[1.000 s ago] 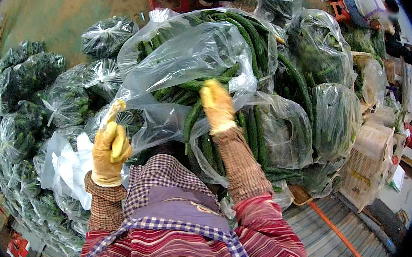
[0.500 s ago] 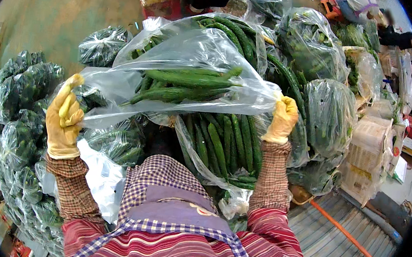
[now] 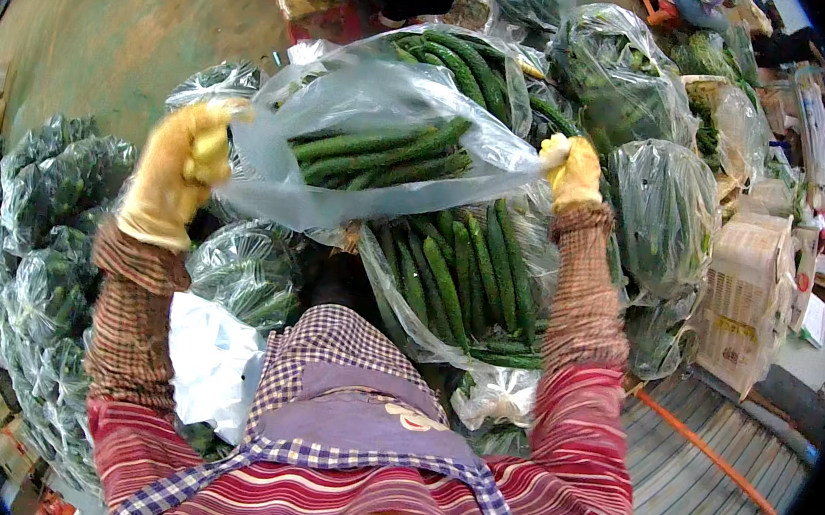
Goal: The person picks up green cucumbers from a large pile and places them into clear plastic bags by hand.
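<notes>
Worn, greenish floor fills the upper left, tied bags crowd the left side, and right at the centre is a clear bag, stretched wide between two gloved hands! Left hand is blurred but looks closed on the bag's left edge; right hand pinches its right corner, fingers together. Between them lie the bagged cucumbers, long axis running side to side, right ends tipped a little farther from the body. So they sit rightward of the left hand and leftward of the right, with the left looking slightly nearer. Thin plastic is what separates hand from cucumber on both sides.

Just below, towards the apron, loose cucumbers stand in another open bag, pointing more or less away from the body, across the line of the upper bunch. More cucumbers crowd the far side, and a packed bag bulges beside the right forearm. Under the left hand's side, a filled bag and white sheets hem things in. Tight quarters all around!
</notes>
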Motion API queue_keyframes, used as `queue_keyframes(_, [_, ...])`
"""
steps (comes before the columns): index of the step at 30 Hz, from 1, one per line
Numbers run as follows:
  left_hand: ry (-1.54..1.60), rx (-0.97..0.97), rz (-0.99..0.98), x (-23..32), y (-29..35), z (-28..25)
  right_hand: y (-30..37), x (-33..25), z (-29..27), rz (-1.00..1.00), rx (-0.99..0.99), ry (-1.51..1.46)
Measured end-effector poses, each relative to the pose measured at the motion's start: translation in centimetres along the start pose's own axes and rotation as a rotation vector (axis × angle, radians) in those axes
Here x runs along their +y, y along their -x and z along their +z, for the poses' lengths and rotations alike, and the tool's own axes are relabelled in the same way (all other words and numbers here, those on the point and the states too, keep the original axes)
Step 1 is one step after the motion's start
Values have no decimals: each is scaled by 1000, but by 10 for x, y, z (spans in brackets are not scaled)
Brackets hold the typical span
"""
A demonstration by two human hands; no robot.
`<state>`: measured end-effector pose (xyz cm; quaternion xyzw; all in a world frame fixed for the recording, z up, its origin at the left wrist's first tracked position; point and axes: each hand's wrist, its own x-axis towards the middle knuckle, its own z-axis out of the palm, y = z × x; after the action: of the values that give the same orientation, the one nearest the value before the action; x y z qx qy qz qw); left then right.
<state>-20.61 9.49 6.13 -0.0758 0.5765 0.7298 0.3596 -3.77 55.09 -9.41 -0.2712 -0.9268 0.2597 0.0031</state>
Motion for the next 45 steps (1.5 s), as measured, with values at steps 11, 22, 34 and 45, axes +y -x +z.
queue_keyframes(11, [159, 157, 99, -2, -7, -34, 11, 32, -37, 82, 261, -1054])
queue_keyframes(22, [-253, 262, 105, -26, 22, -38, 236, 95, 99, 518, -352, 316])
queue_keyframes(34, [-100, 63, 48, -75, 47, -67, 277, 112, 68, 348, -332, -468])
queue_keyframes(45, [-10, -82, 116, -99, 70, -7, 272, -114, -32, 226, -1151, -1414])
